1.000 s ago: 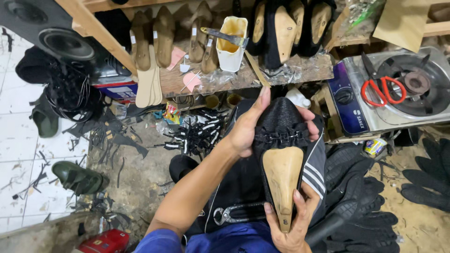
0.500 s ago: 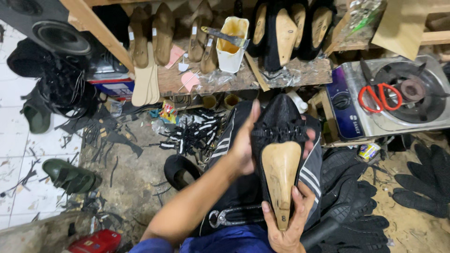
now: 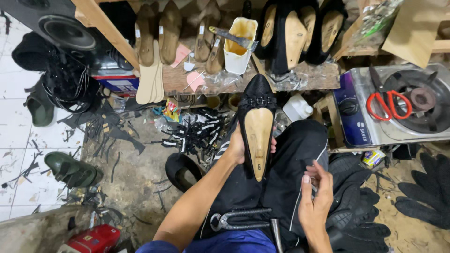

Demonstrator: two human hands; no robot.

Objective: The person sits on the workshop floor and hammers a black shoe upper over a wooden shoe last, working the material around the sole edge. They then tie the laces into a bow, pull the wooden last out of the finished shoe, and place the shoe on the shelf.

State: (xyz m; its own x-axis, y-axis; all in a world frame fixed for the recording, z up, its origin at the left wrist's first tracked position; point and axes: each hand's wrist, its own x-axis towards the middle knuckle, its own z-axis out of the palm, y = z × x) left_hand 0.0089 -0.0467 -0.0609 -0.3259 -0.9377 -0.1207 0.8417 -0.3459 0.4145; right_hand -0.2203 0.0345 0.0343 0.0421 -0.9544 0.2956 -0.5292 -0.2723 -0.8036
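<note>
My left hand (image 3: 237,146) grips a black pointed shoe upper (image 3: 257,96) stretched over a tan wooden last (image 3: 258,138), held upright above my lap with its toe toward the bench. A small metal buckle trim runs across the upper. My right hand (image 3: 315,199) is off the shoe, lower right over my black trousers, fingers loosely curled with nothing seen in them. Metal pincers (image 3: 239,219) lie on my lap near my left forearm.
A wooden bench (image 3: 262,77) ahead carries several lasted shoes, flat soles and a white glue pot (image 3: 239,44) with a brush. A gas stove (image 3: 398,107) with red scissors (image 3: 388,104) stands at right. Black scraps, green sandals (image 3: 72,169) and black soles (image 3: 424,197) litter the floor.
My right hand has let go of the heel end of the last and dropped toward my lap. My left hand now holds the shoe alone, from its left side.
</note>
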